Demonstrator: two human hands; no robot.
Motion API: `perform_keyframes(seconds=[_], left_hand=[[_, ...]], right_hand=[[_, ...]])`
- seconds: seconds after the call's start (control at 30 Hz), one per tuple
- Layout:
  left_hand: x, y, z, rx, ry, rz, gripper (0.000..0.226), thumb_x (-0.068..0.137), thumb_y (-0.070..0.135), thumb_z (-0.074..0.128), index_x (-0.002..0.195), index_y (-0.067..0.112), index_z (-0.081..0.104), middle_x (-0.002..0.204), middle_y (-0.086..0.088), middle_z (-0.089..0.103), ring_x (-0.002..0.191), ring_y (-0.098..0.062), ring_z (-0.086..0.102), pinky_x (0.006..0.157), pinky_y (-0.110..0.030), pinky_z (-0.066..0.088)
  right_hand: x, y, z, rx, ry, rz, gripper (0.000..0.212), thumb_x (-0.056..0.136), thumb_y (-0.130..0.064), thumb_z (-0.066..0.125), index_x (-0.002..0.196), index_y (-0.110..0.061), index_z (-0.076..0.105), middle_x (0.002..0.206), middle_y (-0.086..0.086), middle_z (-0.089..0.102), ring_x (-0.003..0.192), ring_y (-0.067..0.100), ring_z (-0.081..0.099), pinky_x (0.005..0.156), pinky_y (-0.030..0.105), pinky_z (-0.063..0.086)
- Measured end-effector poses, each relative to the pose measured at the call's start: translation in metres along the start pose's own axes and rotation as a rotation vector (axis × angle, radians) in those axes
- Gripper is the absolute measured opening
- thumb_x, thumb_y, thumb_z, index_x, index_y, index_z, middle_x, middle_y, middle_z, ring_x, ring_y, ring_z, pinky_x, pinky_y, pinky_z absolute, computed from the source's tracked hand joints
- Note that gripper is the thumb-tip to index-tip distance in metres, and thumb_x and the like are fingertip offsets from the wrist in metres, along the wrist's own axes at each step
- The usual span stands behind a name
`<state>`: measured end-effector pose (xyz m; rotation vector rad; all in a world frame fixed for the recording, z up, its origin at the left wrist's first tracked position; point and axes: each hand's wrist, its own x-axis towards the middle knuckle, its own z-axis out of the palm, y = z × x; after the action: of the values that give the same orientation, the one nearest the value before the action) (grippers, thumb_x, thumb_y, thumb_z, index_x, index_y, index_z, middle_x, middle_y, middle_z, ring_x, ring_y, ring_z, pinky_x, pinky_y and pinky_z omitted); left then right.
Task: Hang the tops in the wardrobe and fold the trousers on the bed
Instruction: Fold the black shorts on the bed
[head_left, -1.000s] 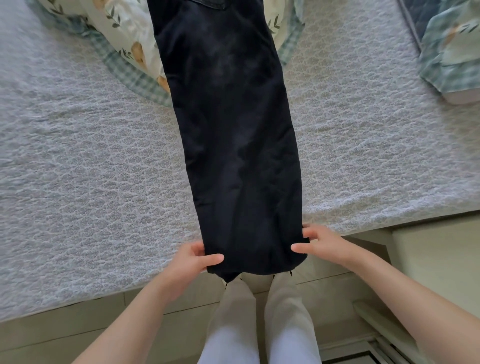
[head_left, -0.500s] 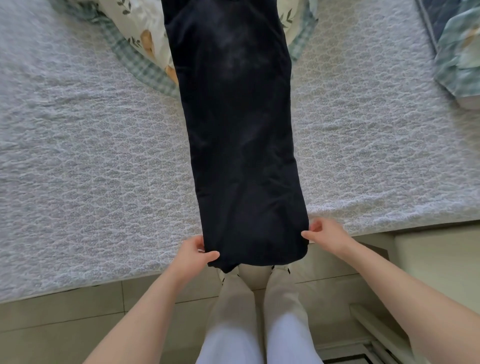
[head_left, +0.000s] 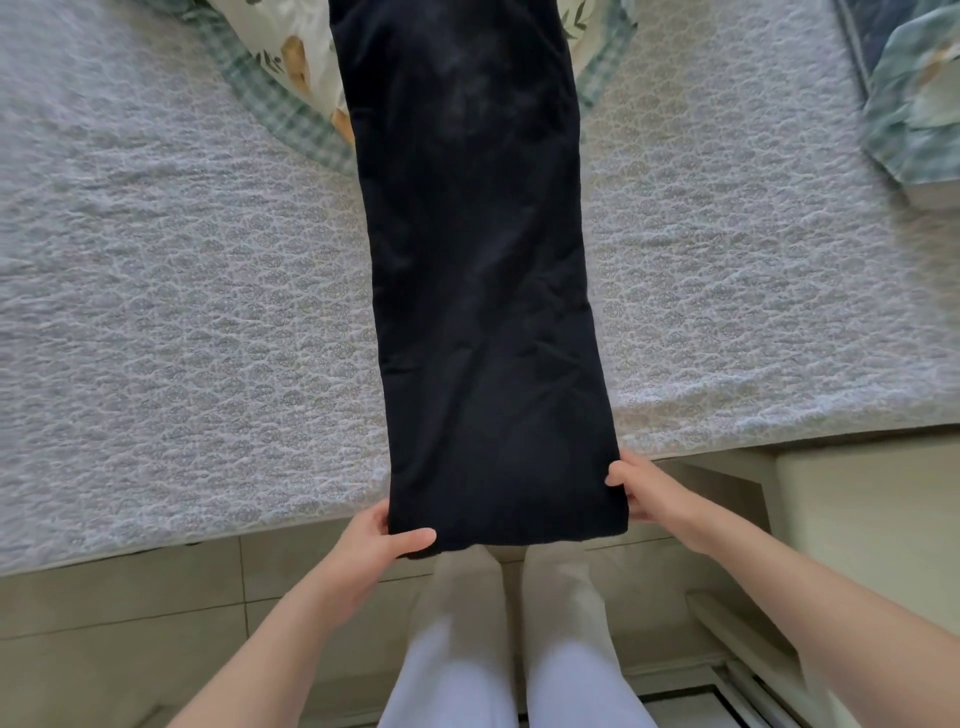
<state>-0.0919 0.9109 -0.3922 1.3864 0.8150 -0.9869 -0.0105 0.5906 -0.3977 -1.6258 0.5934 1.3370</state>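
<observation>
A pair of dark navy trousers (head_left: 478, 270), folded lengthwise leg on leg, lies stretched across the bed (head_left: 182, 312) from the top of the view down to the near edge, with the hem hanging just past it. My left hand (head_left: 379, 540) pinches the hem's left corner, thumb on top of the cloth. My right hand (head_left: 644, 491) grips the hem's right corner from the side. The waist end runs out of view at the top.
A leaf-print quilt with a green check border (head_left: 280, 78) lies under the trousers' far end. Another patterned cover (head_left: 914, 104) sits at the right. Below the bed edge are pale floor tiles (head_left: 130, 623), my legs and a low step (head_left: 753, 634) at the right.
The hem end has slid a little farther onto the bed with both hands. My right hand has closed round the right corner, and the view has shifted slightly.
</observation>
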Motion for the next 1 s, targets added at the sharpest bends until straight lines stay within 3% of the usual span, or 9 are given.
perform_keyframes(seconds=[0.07, 0.2, 0.33, 0.4, 0.57, 0.67, 0.77, 0.87, 1.0], left_hand=[[-0.013, -0.008, 0.003, 0.013, -0.015, -0.011, 0.043, 0.084, -0.001, 0.071, 0.121, 0.019, 0.062, 0.115, 0.004, 0.073, 0.106, -0.014, 0.069, 0.090, -0.033, 0.054], [-0.036, -0.015, 0.004, 0.020, 0.017, 0.012, 0.040, 0.089, -0.001, 0.066, 0.124, 0.017, 0.060, 0.115, 0.003, 0.073, 0.105, -0.017, 0.069, 0.088, -0.034, 0.057], [-0.059, -0.010, 0.005, 0.091, 0.015, 0.043, 0.033, 0.095, 0.009, 0.062, 0.126, 0.020, 0.057, 0.120, 0.008, 0.070, 0.110, -0.005, 0.065, 0.085, -0.018, 0.051], [-0.070, -0.010, 0.007, 0.121, 0.054, 0.056, 0.028, 0.095, 0.016, 0.064, 0.122, 0.018, 0.057, 0.117, 0.007, 0.071, 0.109, -0.008, 0.066, 0.087, -0.020, 0.050], [-0.096, -0.011, 0.020, 0.130, 0.075, 0.079, 0.032, 0.093, 0.009, 0.065, 0.112, 0.014, 0.040, 0.094, -0.005, 0.077, 0.087, -0.015, 0.073, 0.069, -0.017, 0.050], [-0.101, -0.022, 0.026, 0.100, 0.147, 0.079, 0.036, 0.095, 0.014, 0.062, 0.117, 0.020, 0.033, 0.092, -0.009, 0.076, 0.081, -0.016, 0.072, 0.071, -0.022, 0.050], [-0.099, -0.033, 0.031, 0.073, 0.198, 0.061, 0.041, 0.097, 0.009, 0.056, 0.124, 0.022, 0.028, 0.088, -0.022, 0.070, 0.068, -0.021, 0.062, 0.067, -0.035, 0.056], [-0.095, -0.034, 0.033, 0.083, 0.240, 0.067, 0.041, 0.097, 0.007, 0.052, 0.122, 0.030, 0.029, 0.082, -0.016, 0.056, 0.067, -0.025, 0.051, 0.065, -0.038, 0.051], [-0.089, -0.003, 0.024, -0.029, 0.244, 0.051, 0.032, 0.096, 0.004, 0.050, 0.113, 0.031, 0.051, 0.077, -0.012, 0.061, 0.066, -0.022, 0.057, 0.060, -0.034, 0.052]], right_hand=[[-0.015, 0.000, 0.012, -0.013, -0.059, 0.019, 0.046, 0.072, -0.025, 0.053, 0.117, -0.020, 0.057, 0.104, -0.003, 0.066, 0.093, 0.017, 0.062, 0.082, 0.033, 0.048], [-0.041, 0.003, 0.028, -0.079, -0.071, 0.007, 0.039, 0.085, -0.021, 0.067, 0.123, -0.024, 0.060, 0.114, -0.008, 0.069, 0.105, 0.014, 0.065, 0.096, 0.034, 0.050], [-0.070, 0.002, 0.022, -0.153, -0.096, -0.010, 0.043, 0.089, -0.019, 0.065, 0.130, -0.026, 0.055, 0.120, -0.013, 0.065, 0.108, 0.006, 0.061, 0.085, 0.021, 0.047], [-0.086, 0.003, 0.021, -0.172, -0.089, -0.022, 0.037, 0.092, -0.018, 0.062, 0.127, -0.029, 0.055, 0.120, -0.013, 0.065, 0.106, 0.002, 0.060, 0.076, 0.016, 0.046], [-0.108, 0.019, 0.019, -0.014, -0.018, -0.061, 0.032, 0.090, -0.039, 0.065, 0.120, -0.029, 0.062, 0.114, -0.011, 0.071, 0.106, 0.011, 0.067, 0.100, 0.041, 0.049], [-0.113, 0.031, 0.023, 0.080, -0.064, -0.033, 0.030, 0.095, -0.037, 0.059, 0.122, -0.026, 0.062, 0.114, -0.009, 0.071, 0.107, 0.013, 0.067, 0.102, 0.045, 0.048], [-0.113, 0.041, 0.028, 0.146, -0.089, 0.019, 0.032, 0.101, -0.039, 0.048, 0.132, -0.032, 0.051, 0.123, -0.010, 0.066, 0.113, 0.015, 0.064, 0.095, 0.048, 0.052], [-0.109, 0.042, 0.035, 0.148, -0.058, 0.089, 0.031, 0.103, -0.035, 0.040, 0.133, -0.025, 0.044, 0.124, -0.001, 0.063, 0.105, 0.023, 0.067, 0.083, 0.051, 0.057], [-0.103, 0.016, 0.035, 0.139, 0.097, 0.030, 0.033, 0.101, -0.022, 0.047, 0.132, -0.020, 0.038, 0.116, 0.010, 0.062, 0.087, 0.024, 0.071, 0.064, 0.041, 0.060]])
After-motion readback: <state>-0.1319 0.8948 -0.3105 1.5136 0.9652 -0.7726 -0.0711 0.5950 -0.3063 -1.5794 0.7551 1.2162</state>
